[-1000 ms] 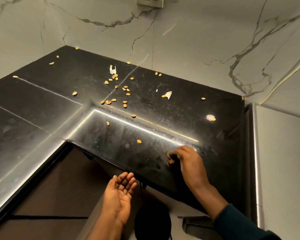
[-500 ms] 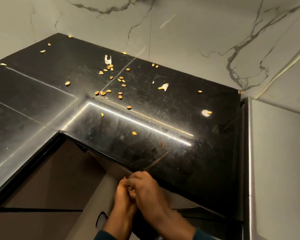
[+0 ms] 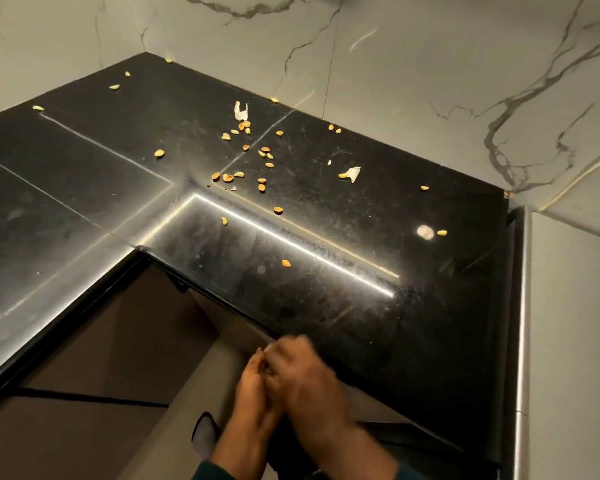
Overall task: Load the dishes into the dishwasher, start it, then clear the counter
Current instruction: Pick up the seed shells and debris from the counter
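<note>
The view looked down on a black L-shaped counter set in a corner of white marbled wall. The two hands met just off the counter's near edge, over the floor: the left hand sat palm up like a cup, and the right hand lay over it, fingers curled against the left palm. Both were blurred, so it could not be told whether either one clasped anything or what lay between them; it looked as if crumbs were being passed into the left palm. The seeds, small and orange-yellow, lay scattered over the counter's middle and far part, thickest around a seam well back from the near edge. Single ones sat nearer, one about halfway to the edge. A white scrap lay beyond the thick patch, towards the wall; another scrap and a pale smear lay towards the counter's right end. No dishwasher or dishes showed. The likely risk was spillage: with the hands held beyond the edge, any gap between the palms could drop bits to the floor. Seeds swept fast across the slick top might skid off the inner corner. The far corner seeds could easily be missed.
</note>
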The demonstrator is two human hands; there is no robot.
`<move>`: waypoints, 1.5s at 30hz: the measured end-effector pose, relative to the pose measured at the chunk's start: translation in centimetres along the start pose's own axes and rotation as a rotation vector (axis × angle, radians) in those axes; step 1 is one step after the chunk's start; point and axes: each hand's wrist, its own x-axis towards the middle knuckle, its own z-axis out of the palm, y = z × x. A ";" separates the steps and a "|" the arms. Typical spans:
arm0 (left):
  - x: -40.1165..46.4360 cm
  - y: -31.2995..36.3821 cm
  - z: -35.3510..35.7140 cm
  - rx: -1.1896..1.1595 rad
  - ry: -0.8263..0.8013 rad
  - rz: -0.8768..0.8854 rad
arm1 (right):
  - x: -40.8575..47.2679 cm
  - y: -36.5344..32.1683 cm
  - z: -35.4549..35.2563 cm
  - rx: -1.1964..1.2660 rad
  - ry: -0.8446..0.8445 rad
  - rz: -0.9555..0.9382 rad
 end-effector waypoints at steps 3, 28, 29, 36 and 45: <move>-0.3 0.1 0.0 0.040 0.037 0.003 | 0.8 0.1 -1.2 0.110 -0.017 -0.065; -1.9 3.0 2.0 0.000 0.123 0.091 | 12.5 7.8 -5.1 0.056 0.152 0.182; -2.0 3.4 2.0 -0.021 0.122 0.104 | 13.5 7.7 -4.9 0.020 0.132 0.143; -1.7 6.0 2.9 -0.060 0.188 0.170 | 13.1 2.8 -1.3 -0.045 0.051 0.030; -1.4 9.2 3.2 -0.235 0.035 0.109 | 9.3 -4.5 1.0 0.198 -0.068 -0.120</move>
